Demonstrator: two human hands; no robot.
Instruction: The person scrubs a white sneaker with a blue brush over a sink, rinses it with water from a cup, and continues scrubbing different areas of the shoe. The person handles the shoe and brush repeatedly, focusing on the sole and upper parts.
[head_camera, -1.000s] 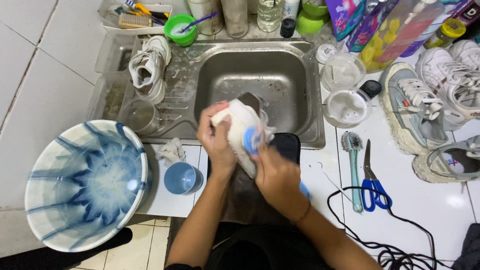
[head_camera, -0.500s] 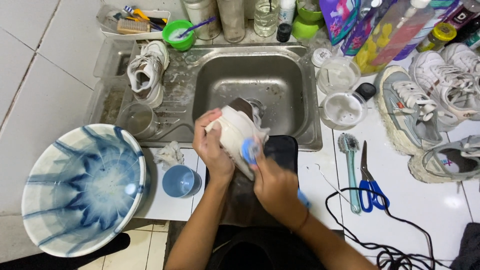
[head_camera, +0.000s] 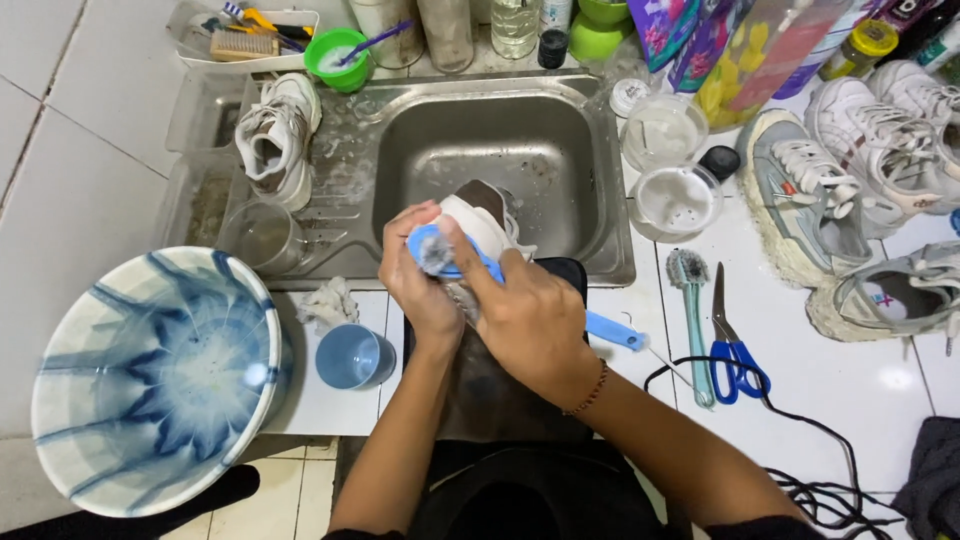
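Note:
Over the front edge of the steel sink (head_camera: 560, 150), my left hand (head_camera: 412, 285) grips a white sneaker (head_camera: 482, 215) from the left side, with its opening facing up. My right hand (head_camera: 530, 312) is shut on a blue-handled brush (head_camera: 432, 247). The brush head presses against the sneaker's near side, just above my left fingers. The end of the brush handle (head_camera: 615, 331) sticks out to the right of my wrist. Most of the sneaker's lower part is hidden behind both hands.
Another worn sneaker (head_camera: 275, 135) lies on the drainboard at left, near a glass (head_camera: 260, 235). A blue-and-white basin (head_camera: 150, 375), a blue cup (head_camera: 350, 357) and a rag (head_camera: 328, 303) are at lower left. Right of the sink: a teal brush (head_camera: 690, 310), blue scissors (head_camera: 735, 352), a black cable (head_camera: 830, 440) and several sneakers (head_camera: 810, 190).
The brush head has slid from the sneaker's right side across to its left, close to my left fingers. My right hand followed it. The sneaker stays held over the sink edge.

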